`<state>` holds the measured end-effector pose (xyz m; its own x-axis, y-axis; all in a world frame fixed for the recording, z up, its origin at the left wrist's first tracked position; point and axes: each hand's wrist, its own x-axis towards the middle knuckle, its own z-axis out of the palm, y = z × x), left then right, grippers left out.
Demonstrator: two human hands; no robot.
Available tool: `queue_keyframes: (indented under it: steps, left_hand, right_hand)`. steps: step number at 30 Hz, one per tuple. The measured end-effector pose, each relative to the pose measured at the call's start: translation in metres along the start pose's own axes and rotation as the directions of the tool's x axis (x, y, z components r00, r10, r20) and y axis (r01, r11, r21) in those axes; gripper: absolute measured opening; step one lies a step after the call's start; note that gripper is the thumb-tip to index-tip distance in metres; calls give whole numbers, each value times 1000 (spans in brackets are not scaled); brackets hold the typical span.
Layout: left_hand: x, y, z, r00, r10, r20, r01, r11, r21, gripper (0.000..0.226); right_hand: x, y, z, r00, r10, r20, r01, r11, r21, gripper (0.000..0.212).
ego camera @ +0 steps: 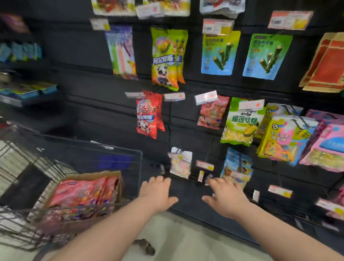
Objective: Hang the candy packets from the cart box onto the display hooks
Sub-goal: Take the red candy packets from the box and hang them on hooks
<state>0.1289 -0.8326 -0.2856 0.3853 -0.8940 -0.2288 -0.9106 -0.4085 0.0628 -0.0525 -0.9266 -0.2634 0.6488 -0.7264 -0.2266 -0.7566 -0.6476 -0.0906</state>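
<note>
- Left hand (157, 193): at 6 o'clock, on a bare forearm that enters from 7 o'clock. The palm faces down and the fingers (159, 179) lie relaxed and slightly spread, thumb out toward 3 o'clock. It holds nothing.
- Right hand (225, 196): at 5 o'clock, on a bare forearm that enters from the lower right corner. The palm faces down and the fingers (220, 182) are loosely extended, thumb out toward 9 o'clock. It holds nothing. The 2 hands are near each other but apart.
- Small pale packet (180, 165): hangs just beyond the fingertips, at 12 o'clock from the left hand. Neither hand touches it.
- Blue packets (236, 163): hang just past the right hand, at 1 o'clock from it.
- Candy packets (79, 192): pink, stacked leaning in the cardboard box (110, 174) at 8 o'clock, well to the left of the left hand.
- Wire cart (16, 174): holds the box and fills the 8 to 9 o'clock area.
- Display hooks (300, 123): dark wires on the black display wall (86, 55); most are blurred.
- Red packets (148, 115): 2 together, just left of centre.
- Pink packet (213, 113): hangs at 3 o'clock from the red pair, under a white price tag (206, 97).
- Green packet (241, 122): just beside the pink packet, toward 3 o'clock.
- Pale floor (180, 237): at 6 o'clock between the forearms, with a small dark scrap (146, 246) on it.
</note>
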Motion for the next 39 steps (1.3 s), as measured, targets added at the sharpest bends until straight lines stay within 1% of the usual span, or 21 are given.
queue_keyframes:
  steps: [5, 9, 13, 17, 20, 25, 32, 36, 39]
  left_hand:
    - [-18, -74, 1, 998, -61, -6, 60, 998, -35, 72]
    - [-30, -152, 4, 993, -118, 7, 118, 991, -61, 72]
    - [-43, -233, 11, 979, -203, 23, 204, 975, -83, 70]
    - [-56, -305, 24, 966, -256, 38, 259, 960, -108, 72]
    - [-64, -348, 30, 953, -297, 55, 301, 945, -130, 72]
    - [-68, -390, 40, 945, -322, 58, 327, 932, -157, 70]
    - [-65, -420, 61, 927, -361, 104, 375, 899, -224, 74]
    - [-62, -440, 64, 903, -410, 127, 429, 880, -206, 71]
    - [-55, -460, 65, 883, -453, 127, 470, 858, -208, 69]
  right_hand:
    - [22, -68, 1, 998, -57, 17, 57, 998, -33, 59]
    - [50, -136, 8, 995, -91, 37, 92, 995, -27, 59]
    - [81, -214, 19, 986, -160, 57, 162, 986, -32, 59]
    - [106, -284, 36, 970, -220, 106, 223, 975, -17, 59]
    - [118, -324, 50, 962, -230, 148, 235, 972, -14, 57]
    - [129, -364, 59, 952, -235, 196, 243, 970, -17, 58]
    - [151, -387, 73, 937, -241, 254, 254, 967, -21, 54]
    - [176, -405, 77, 923, -248, 295, 274, 960, -50, 49]
    - [202, -421, 82, 906, -284, 312, 308, 951, -27, 48]
